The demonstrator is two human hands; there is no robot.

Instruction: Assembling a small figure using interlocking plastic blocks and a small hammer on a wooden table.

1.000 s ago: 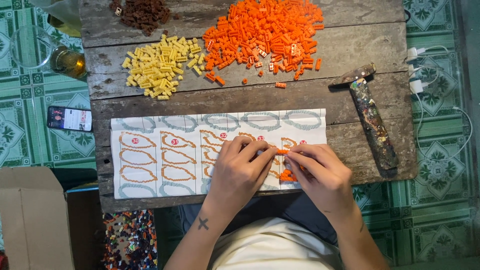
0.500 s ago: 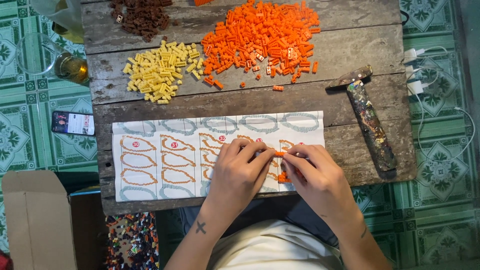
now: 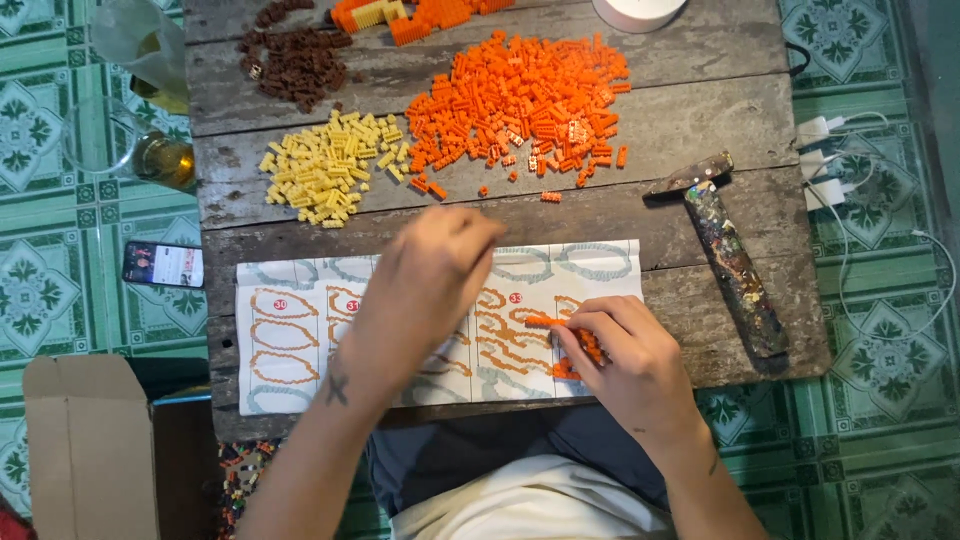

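A printed instruction sheet (image 3: 300, 330) with orange outline drawings lies on the wooden table (image 3: 700, 110). My right hand (image 3: 625, 365) rests on the sheet's right part and grips a small orange brick assembly (image 3: 570, 345). My left hand (image 3: 430, 275) hovers over the sheet's middle, blurred, fingers curled toward the piles; whether it holds anything cannot be told. Beyond the sheet lie a big heap of orange bricks (image 3: 520, 100), a yellow brick pile (image 3: 325, 165) and a brown brick pile (image 3: 300, 60).
A paint-stained hammer (image 3: 725, 250) lies at the table's right. A glass (image 3: 130, 145) and a phone (image 3: 162, 264) sit on the tiled floor at left, a cardboard box (image 3: 85, 440) at lower left, white chargers and cables (image 3: 850, 175) at right.
My left hand has left the orange assembly and moved up and left toward the brick piles. The right hand stays on the sheet with the assembly. The camera view has shifted down.
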